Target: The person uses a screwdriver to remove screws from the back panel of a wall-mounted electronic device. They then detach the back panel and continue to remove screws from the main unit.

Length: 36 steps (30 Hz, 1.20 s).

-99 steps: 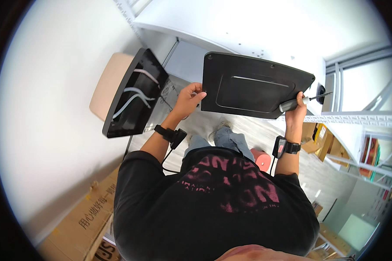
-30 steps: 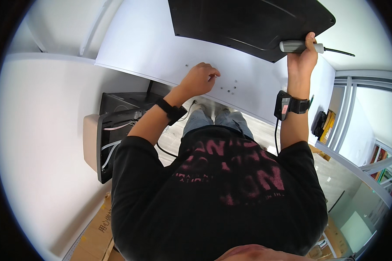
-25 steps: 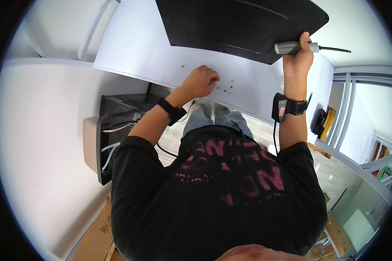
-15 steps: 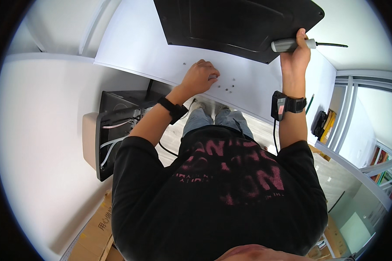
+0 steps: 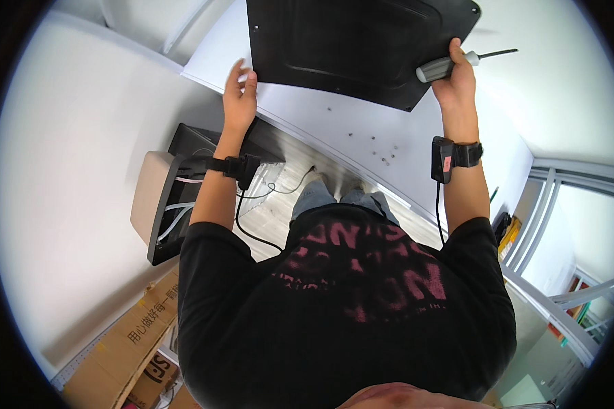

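A large black panel point(image 5: 348, 51) with small holes near its corners is lifted over the white table. At its right edge, my right hand point(image 5: 457, 83) is closed around a screwdriver point(image 5: 435, 69) with a grey handle, its shaft pointing right. That same hand also touches the panel's edge, the thumb lying at its border. By the panel's lower left corner is my left hand point(image 5: 241, 99), thumb and fingers apart. Its fingertips are slightly blurred, and whether they touch the panel I cannot tell. Several small screws point(image 5: 387, 159) lie scattered on the table below the panel.
The white table point(image 5: 300, 105) has its front edge running diagonally before me. Left of it stands an opened black device with a beige side point(image 5: 151, 194) and loose wires. Cardboard boxes point(image 5: 119, 341) sit at lower left. White metal framing point(image 5: 535, 211) rises on the right.
My left hand has left the tabletop near the screws and moved up and left to the panel's corner. The panel and the screwdriver have shifted left a little, and the view has turned.
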### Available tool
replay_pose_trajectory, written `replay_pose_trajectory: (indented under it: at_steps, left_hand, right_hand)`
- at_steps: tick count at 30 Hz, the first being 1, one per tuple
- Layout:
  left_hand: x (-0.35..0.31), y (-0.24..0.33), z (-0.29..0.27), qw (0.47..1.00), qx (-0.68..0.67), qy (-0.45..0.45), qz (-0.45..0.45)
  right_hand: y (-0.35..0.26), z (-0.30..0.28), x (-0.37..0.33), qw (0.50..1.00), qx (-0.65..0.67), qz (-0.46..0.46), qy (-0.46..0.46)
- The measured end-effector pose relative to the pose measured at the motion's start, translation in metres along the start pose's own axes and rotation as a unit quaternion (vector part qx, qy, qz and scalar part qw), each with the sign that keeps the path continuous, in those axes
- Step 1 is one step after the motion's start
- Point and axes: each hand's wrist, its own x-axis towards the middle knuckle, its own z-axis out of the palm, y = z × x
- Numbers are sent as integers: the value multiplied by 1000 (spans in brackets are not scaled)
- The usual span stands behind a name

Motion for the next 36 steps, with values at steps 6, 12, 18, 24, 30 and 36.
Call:
replay_pose_trajectory:
  at_steps: [6,12,18,24,30,36]
  left_hand:
    - [-15,-23,-31,971,-170,-23,-168]
    - [-44,-59,-61,931,-258,25,-257]
    - [-57,-78,-68,898,-326,69,-287]
    - [-53,-69,-61,894,-294,95,-323]
    - [-45,-71,-54,902,-254,84,-338]
    - [-36,-73,-47,917,-204,83,-332]
  right_hand:
    - [42,40,28,995,-76,48,-50]
    - [82,76,19,955,-232,45,-181]
    - [122,63,36,887,-409,26,-212]
    - [142,56,46,868,-452,47,-199]
    - [159,44,75,864,-461,28,-200]
    - [163,45,79,833,-523,-23,-177]
